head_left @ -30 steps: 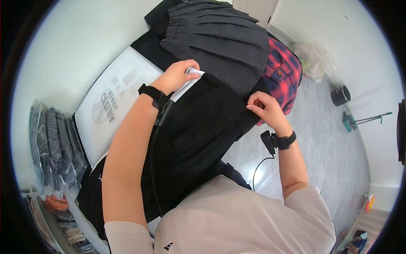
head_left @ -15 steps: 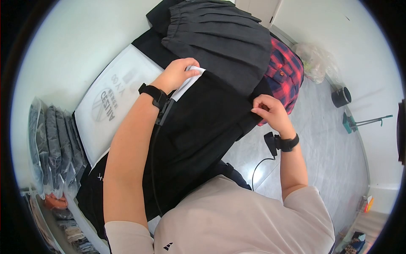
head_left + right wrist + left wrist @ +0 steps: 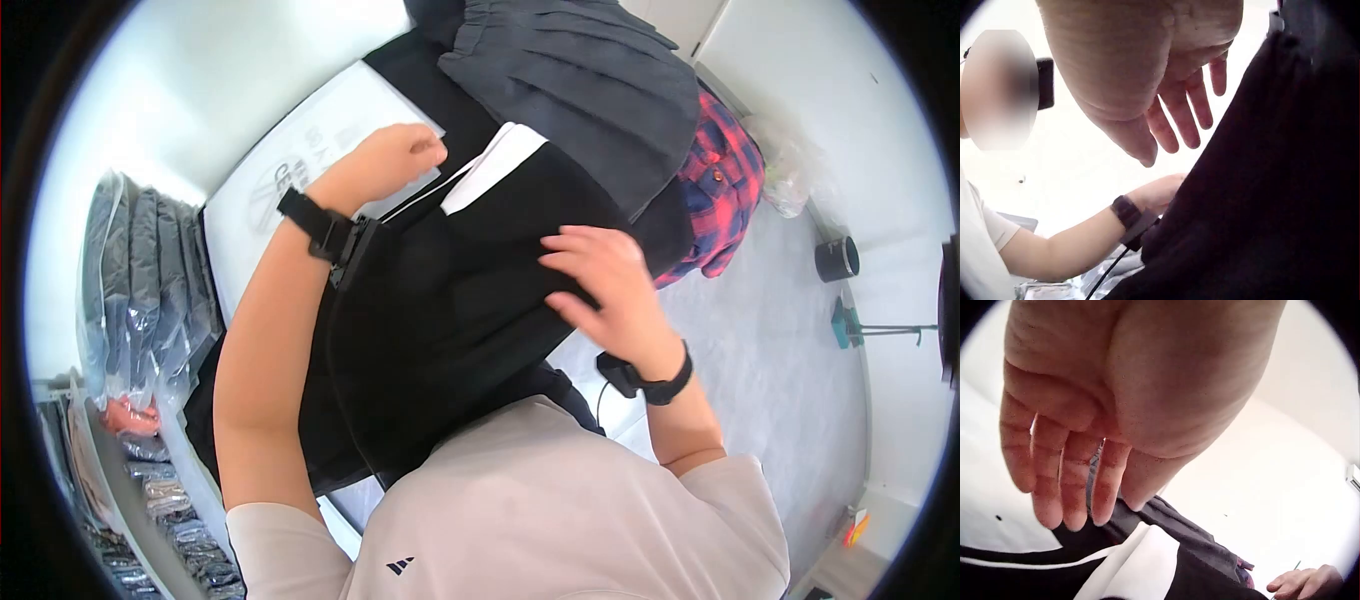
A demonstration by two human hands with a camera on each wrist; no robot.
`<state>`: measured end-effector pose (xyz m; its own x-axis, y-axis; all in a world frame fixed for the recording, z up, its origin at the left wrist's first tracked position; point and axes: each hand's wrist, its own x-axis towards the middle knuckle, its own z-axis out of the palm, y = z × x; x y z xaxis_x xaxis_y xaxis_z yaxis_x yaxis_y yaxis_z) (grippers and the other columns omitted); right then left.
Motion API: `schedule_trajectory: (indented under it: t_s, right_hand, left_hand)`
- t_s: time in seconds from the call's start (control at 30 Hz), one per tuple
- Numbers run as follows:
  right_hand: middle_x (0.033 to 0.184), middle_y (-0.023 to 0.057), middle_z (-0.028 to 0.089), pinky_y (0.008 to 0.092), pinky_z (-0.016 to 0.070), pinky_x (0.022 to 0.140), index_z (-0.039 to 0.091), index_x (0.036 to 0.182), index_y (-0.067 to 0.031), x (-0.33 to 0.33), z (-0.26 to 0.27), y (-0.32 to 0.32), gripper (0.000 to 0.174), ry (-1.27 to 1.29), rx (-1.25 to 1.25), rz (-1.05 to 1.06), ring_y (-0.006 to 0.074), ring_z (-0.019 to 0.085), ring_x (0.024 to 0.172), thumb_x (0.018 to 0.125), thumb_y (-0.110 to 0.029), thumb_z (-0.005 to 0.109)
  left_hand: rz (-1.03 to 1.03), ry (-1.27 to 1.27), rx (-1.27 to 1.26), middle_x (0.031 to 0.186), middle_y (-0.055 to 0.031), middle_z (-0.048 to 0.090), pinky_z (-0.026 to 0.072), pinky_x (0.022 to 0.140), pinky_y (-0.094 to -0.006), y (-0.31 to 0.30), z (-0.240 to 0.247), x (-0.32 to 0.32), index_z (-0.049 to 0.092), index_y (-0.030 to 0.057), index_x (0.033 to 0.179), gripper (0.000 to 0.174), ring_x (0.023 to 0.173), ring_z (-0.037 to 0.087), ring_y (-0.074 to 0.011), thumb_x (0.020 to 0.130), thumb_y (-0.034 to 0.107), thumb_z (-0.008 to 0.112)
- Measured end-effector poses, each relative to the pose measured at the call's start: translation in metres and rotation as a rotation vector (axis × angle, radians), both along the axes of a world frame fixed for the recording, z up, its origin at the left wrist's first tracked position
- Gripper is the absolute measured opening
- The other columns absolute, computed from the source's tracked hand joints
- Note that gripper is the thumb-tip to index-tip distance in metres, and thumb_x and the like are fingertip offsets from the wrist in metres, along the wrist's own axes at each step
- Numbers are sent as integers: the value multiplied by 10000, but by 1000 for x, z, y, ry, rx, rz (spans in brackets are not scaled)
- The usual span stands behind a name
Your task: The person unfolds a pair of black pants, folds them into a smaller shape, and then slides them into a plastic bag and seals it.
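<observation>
A black garment (image 3: 470, 290) with a white strip (image 3: 505, 165) along its far end lies spread in front of me. My left hand (image 3: 385, 165) hovers left of that strip, near a white printed plastic bag (image 3: 330, 115), and holds nothing. Its fingers (image 3: 1072, 481) hang nearly straight in the left wrist view, above the garment. Over the garment's right part is my right hand (image 3: 610, 290), fingers spread and thumb apart. In the right wrist view, the right hand (image 3: 1141, 69) is empty, with the dark cloth (image 3: 1260, 206) rising beside it.
A grey pleated skirt (image 3: 590, 90) and a red-and-navy plaid garment (image 3: 725, 185) lie beyond the black one. Bagged folded clothes (image 3: 150, 270) stand at the left. On the floor to the right are a black bin (image 3: 837, 259) and a green dustpan (image 3: 846, 323).
My left hand has let go of the white strip and drawn back to the left. The right hand has released the garment's edge and spread its fingers, while the head view has shifted.
</observation>
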<state>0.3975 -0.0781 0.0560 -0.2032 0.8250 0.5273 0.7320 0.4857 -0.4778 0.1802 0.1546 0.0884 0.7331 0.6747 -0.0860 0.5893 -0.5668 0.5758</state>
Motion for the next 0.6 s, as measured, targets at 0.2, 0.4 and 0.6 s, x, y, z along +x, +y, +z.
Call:
schedule_trajectory:
  t_s: [0.2,0.4,0.6]
  right_hand:
    - [1293,78,521,428,341,1027,567,1174,-101,-57,-31,10,470,-76,-126,63,271,460,1232,740,-196,718]
    - [1313,69,513,416,392,954,570,1197,-150,-60,-36,5,449,-187,-61,121,277,464,1227,762,-135,683]
    - [1325,121,489,402,401,941,522,1256,-94,-71,-27,5,590,-150,-149,35,297,473,1205,693,-124,694]
  left_hand:
    - [-104,253,-8,656,-96,582,431,581,-323,-45,-10,-36,604,-7,817,267,618,548,-184,846,254,652]
    - [143,-24,135,755,-150,629,457,639,-386,-61,-24,-55,598,15,820,216,695,592,-311,817,222,659]
    - [253,-117,67,775,-116,615,454,653,-325,-128,38,-113,582,20,1010,224,688,575,-218,854,173,637]
